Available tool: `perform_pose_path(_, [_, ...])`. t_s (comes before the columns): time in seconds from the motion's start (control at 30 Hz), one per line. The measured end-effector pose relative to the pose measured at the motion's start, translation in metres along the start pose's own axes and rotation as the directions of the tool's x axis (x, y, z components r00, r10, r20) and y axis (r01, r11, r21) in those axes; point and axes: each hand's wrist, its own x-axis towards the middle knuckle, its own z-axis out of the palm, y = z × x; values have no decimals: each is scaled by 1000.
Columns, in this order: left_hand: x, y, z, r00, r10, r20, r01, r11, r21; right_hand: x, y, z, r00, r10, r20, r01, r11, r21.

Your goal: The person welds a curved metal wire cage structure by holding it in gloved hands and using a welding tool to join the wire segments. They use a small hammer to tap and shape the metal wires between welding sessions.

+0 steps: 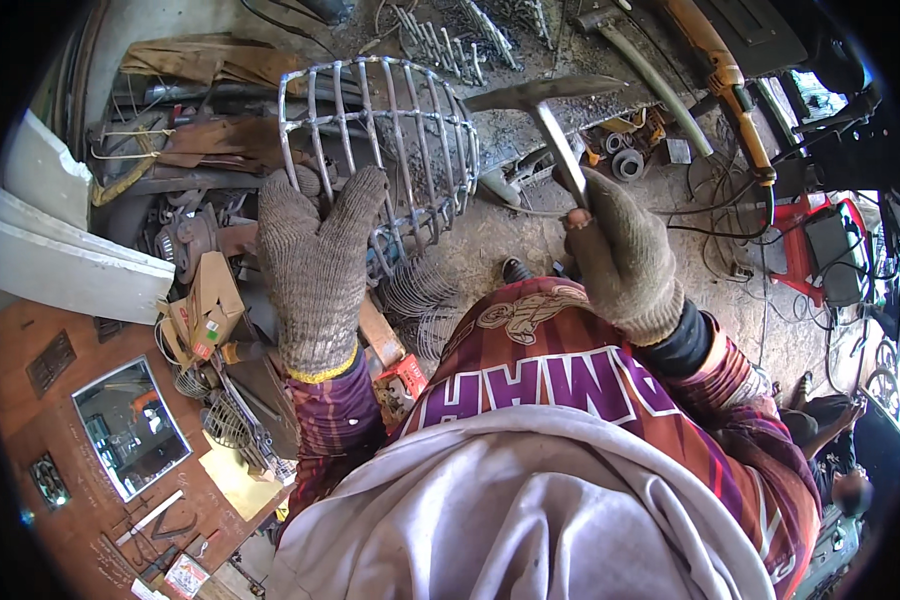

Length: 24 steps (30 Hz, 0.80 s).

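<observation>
A basket-like cage of welded metal rods (371, 115) is held up in front of me. My left hand (315, 262), in a grey knitted glove, is closed on its near left side; the fingertips are partly hidden behind the rods. In my right hand (625, 262), gloved too, is a chipping hammer (545, 92), gripped by its light metal handle. The bare tip of the right thumb pokes out of the glove. One pointed end of the hammer head is close to the cage's right side; whether they touch I cannot tell.
A worn bench (560, 50) at the back carries short metal rods (450, 45) and another hammer (660, 80). An orange power tool (725, 85) lies to the right, near a red stool (795, 255). Wire coils (420, 300) and a cardboard box (210, 300) lie left. Another person (835, 440) is at the right.
</observation>
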Motion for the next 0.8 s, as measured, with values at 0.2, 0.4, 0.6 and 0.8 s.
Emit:
perform_pose_path(0.2, [-7, 12, 4, 1000, -18, -18, 15, 993, -121, 4, -12, 5, 993, -115, 17, 116, 984, -137])
perform_pose_path(0.4, [-8, 2, 5, 996, 29, -85, -20, 994, 107, 6, -15, 6, 992, -125, 34, 129, 974, -185])
perform_pose_path(0.6, [-8, 5, 6, 994, -61, -86, 64, 997, 33, 7, -13, 5, 990, -140, 2, 134, 944, -301])
perform_pose_path(0.8, [-8, -11, 5, 994, 39, -107, -35, 999, 36, 7, -11, 9, 987, -156, 37, 160, 935, -317])
